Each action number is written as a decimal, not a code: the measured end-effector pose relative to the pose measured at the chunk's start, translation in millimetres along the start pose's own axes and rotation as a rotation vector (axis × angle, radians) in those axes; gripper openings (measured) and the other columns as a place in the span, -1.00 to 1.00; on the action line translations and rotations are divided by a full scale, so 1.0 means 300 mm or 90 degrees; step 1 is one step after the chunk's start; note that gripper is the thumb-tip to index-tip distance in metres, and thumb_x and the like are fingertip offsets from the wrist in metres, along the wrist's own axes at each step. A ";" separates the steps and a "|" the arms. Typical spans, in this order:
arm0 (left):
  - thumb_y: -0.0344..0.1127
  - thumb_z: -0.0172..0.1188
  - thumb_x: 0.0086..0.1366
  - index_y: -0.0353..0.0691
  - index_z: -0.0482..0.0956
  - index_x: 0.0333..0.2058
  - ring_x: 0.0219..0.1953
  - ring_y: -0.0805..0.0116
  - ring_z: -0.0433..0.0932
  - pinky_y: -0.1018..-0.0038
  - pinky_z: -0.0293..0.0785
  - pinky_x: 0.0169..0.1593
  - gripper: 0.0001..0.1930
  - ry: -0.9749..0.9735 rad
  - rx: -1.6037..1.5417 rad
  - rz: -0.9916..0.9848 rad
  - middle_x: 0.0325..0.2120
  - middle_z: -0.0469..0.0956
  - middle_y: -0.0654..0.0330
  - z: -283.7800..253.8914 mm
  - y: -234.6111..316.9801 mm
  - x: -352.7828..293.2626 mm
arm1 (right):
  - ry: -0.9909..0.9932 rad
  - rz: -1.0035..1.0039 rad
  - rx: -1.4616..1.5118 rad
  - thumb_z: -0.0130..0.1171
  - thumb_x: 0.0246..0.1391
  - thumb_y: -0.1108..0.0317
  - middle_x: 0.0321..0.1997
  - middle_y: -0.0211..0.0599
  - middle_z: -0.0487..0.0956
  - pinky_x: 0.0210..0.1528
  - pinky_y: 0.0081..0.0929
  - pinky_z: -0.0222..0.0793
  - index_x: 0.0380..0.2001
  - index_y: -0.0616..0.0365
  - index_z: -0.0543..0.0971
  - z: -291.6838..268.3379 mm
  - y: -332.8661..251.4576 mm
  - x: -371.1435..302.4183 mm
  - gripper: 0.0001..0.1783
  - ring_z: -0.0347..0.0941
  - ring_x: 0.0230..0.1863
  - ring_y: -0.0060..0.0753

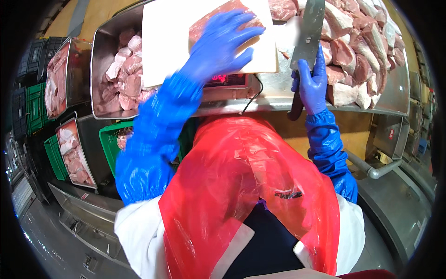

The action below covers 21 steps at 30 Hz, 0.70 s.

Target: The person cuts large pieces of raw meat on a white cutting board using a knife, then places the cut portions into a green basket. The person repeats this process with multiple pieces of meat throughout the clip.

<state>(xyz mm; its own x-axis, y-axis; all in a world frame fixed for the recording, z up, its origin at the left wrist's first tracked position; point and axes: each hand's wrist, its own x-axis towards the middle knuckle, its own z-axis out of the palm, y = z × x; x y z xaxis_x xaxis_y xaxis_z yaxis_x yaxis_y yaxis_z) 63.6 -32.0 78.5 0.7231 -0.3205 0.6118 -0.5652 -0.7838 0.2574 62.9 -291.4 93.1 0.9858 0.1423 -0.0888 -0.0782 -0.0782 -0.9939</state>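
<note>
Meat — a single pink slab — lies at twelve o'clock from the worker, on a white board, half covered by the left grip. That blue-gloved left grip is blurred, its fingers spread and released over the slab; how firmly it presses, I cannot tell from here. At two o'clock the right grip is clasped round a broad knife where handle meets blade, the blade pointing away from the red apron toward one o'clock.

Also at two o'clock, just beyond the knife, a big heap of cut pieces rests on the steel surface. At ten o'clock a steel tray holds smaller chunks, the board overlapping its near right side. Under the board's near edge glows a red display, with a black cable beside it. A green crate stands lower, at nine o'clock — some meat inside.
</note>
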 end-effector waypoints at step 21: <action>-0.17 0.30 0.23 -0.31 0.47 0.08 -0.22 -0.04 0.59 0.20 0.54 -0.08 -0.49 0.059 -0.137 -0.668 -0.22 0.56 -0.09 -0.229 0.024 -0.386 | -0.212 -0.063 -0.111 0.07 0.24 0.35 -0.27 -0.32 0.61 -0.45 -0.60 0.42 0.37 0.09 0.22 0.402 -0.038 0.257 -0.36 0.45 -0.47 -0.63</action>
<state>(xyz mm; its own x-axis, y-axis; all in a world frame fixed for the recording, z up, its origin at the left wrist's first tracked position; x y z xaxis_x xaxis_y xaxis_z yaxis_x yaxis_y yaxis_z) -51.5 36.1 60.8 0.8597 0.5072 0.0605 0.2559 -0.5302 0.8083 122.0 -160.5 89.6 0.8831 0.4676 -0.0375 0.0698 -0.2101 -0.9752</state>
